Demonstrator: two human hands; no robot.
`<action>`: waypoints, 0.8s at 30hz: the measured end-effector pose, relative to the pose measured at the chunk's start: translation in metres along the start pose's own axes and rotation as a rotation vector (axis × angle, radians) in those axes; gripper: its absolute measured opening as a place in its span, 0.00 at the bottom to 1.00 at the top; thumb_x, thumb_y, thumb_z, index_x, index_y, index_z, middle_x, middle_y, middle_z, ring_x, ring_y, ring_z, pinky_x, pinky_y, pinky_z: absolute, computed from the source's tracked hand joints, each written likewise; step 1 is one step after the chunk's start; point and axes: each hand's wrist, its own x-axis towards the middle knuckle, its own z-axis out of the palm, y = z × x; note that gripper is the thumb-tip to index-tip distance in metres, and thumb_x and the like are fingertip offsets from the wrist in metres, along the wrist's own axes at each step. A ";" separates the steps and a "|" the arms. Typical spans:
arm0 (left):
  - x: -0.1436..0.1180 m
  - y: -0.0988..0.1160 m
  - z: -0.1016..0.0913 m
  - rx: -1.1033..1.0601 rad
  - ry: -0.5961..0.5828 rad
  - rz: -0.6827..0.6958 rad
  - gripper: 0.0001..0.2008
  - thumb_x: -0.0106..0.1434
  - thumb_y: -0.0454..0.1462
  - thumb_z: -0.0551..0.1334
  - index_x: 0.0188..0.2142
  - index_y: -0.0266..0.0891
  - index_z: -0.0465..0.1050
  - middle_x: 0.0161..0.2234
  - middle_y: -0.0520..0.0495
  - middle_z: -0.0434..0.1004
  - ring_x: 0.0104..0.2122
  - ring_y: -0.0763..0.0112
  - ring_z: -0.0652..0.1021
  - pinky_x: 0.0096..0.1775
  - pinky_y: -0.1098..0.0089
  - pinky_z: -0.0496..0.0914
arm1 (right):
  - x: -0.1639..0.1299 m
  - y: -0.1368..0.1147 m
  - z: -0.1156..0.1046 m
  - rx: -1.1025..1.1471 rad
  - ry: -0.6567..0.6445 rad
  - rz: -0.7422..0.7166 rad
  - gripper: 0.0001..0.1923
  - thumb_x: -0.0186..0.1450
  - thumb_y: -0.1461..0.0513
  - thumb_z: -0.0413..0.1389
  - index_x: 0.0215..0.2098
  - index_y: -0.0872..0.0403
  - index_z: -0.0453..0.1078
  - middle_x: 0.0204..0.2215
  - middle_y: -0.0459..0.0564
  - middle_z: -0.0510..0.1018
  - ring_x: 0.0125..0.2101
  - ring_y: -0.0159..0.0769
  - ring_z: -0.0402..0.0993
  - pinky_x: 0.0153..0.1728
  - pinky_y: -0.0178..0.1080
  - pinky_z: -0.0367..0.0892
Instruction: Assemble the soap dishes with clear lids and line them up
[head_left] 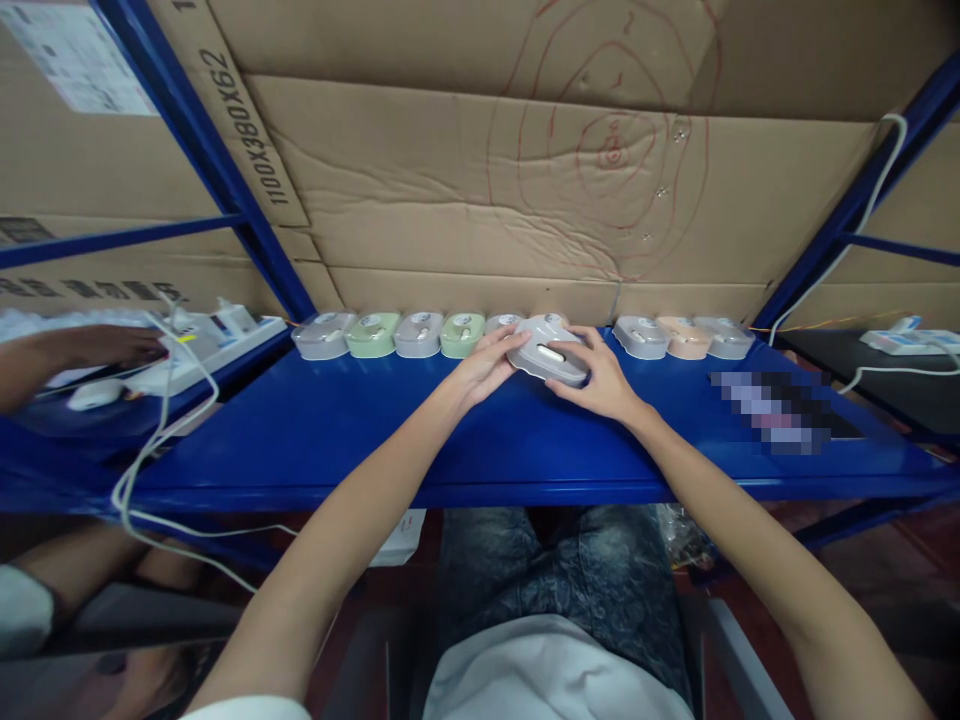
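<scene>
Left hand [491,362] and right hand [596,378] both grip one grey device [546,352] on the blue shelf [420,440], mid-row among similar devices [373,334]. Its underside and the fingertips behind it are hidden. A blurred patch [772,410] obscures something at right.

Glossy blue metal shelf [420,440]. Along its back edge, a row of small rounded plastic devices [420,334], grey, pale green and peach. Near the right edge, a blurred flat dark item [780,410].
</scene>
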 end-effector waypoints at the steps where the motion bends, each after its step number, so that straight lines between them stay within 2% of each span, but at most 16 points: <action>1: 0.000 -0.001 0.000 0.007 0.012 -0.004 0.17 0.59 0.36 0.77 0.49 0.37 0.82 0.49 0.37 0.86 0.57 0.50 0.82 0.62 0.54 0.76 | 0.000 0.000 0.000 0.005 -0.005 0.003 0.31 0.64 0.46 0.72 0.63 0.42 0.78 0.66 0.58 0.72 0.67 0.60 0.72 0.69 0.66 0.68; 5: 0.004 -0.003 -0.004 0.028 0.040 -0.018 0.16 0.56 0.30 0.73 0.45 0.38 0.81 0.47 0.37 0.86 0.58 0.46 0.82 0.61 0.51 0.77 | 0.002 0.003 0.003 0.100 0.042 0.077 0.44 0.63 0.41 0.71 0.73 0.42 0.67 0.67 0.59 0.74 0.67 0.59 0.72 0.70 0.66 0.67; 8: 0.007 -0.002 -0.009 0.027 0.077 -0.048 0.15 0.56 0.29 0.70 0.44 0.37 0.80 0.45 0.36 0.86 0.57 0.43 0.82 0.59 0.46 0.78 | 0.003 0.010 0.006 0.246 0.092 0.211 0.44 0.67 0.37 0.66 0.74 0.43 0.64 0.68 0.61 0.74 0.64 0.56 0.75 0.64 0.62 0.74; 10: 0.008 0.000 -0.012 0.030 0.122 -0.063 0.14 0.56 0.30 0.69 0.43 0.36 0.79 0.44 0.36 0.85 0.56 0.42 0.82 0.58 0.44 0.79 | 0.004 0.016 0.007 0.328 0.131 0.298 0.42 0.66 0.36 0.66 0.70 0.44 0.68 0.66 0.60 0.76 0.59 0.54 0.79 0.59 0.59 0.78; 12: 0.009 0.002 -0.013 0.038 0.148 -0.055 0.14 0.57 0.30 0.68 0.43 0.36 0.78 0.43 0.36 0.85 0.56 0.43 0.82 0.57 0.44 0.80 | 0.006 0.018 0.006 0.398 0.154 0.375 0.41 0.62 0.35 0.69 0.64 0.46 0.72 0.59 0.59 0.80 0.51 0.52 0.83 0.54 0.58 0.82; 14: 0.008 0.004 -0.011 0.037 0.143 -0.026 0.15 0.57 0.30 0.68 0.45 0.36 0.78 0.45 0.36 0.85 0.57 0.43 0.82 0.57 0.45 0.80 | 0.008 0.016 0.005 0.508 0.125 0.456 0.39 0.60 0.36 0.71 0.59 0.48 0.74 0.47 0.55 0.85 0.40 0.47 0.85 0.46 0.55 0.84; 16: 0.006 0.005 -0.009 0.026 0.111 0.005 0.17 0.57 0.30 0.69 0.47 0.37 0.78 0.47 0.35 0.85 0.58 0.43 0.82 0.57 0.46 0.80 | 0.009 0.011 0.003 0.652 0.065 0.528 0.35 0.59 0.38 0.72 0.54 0.49 0.75 0.36 0.50 0.84 0.30 0.44 0.84 0.36 0.50 0.84; 18: 0.003 0.005 -0.005 0.013 0.072 0.017 0.18 0.57 0.31 0.71 0.48 0.37 0.78 0.49 0.34 0.85 0.58 0.42 0.82 0.57 0.46 0.80 | 0.009 0.006 0.001 0.754 0.036 0.573 0.32 0.58 0.41 0.74 0.49 0.50 0.74 0.28 0.47 0.83 0.26 0.43 0.83 0.29 0.45 0.82; 21: 0.002 0.003 -0.003 0.019 0.027 -0.016 0.19 0.59 0.34 0.74 0.50 0.37 0.79 0.49 0.34 0.86 0.58 0.42 0.82 0.57 0.45 0.80 | 0.008 0.001 -0.003 0.769 0.048 0.601 0.29 0.55 0.44 0.76 0.45 0.50 0.74 0.24 0.46 0.82 0.21 0.43 0.82 0.21 0.42 0.77; 24: 0.004 -0.001 -0.005 0.052 0.032 -0.046 0.17 0.59 0.35 0.74 0.48 0.37 0.79 0.45 0.34 0.86 0.56 0.42 0.84 0.58 0.45 0.80 | 0.008 0.000 -0.005 0.748 0.046 0.605 0.28 0.54 0.46 0.76 0.44 0.51 0.75 0.24 0.46 0.83 0.19 0.42 0.81 0.18 0.42 0.75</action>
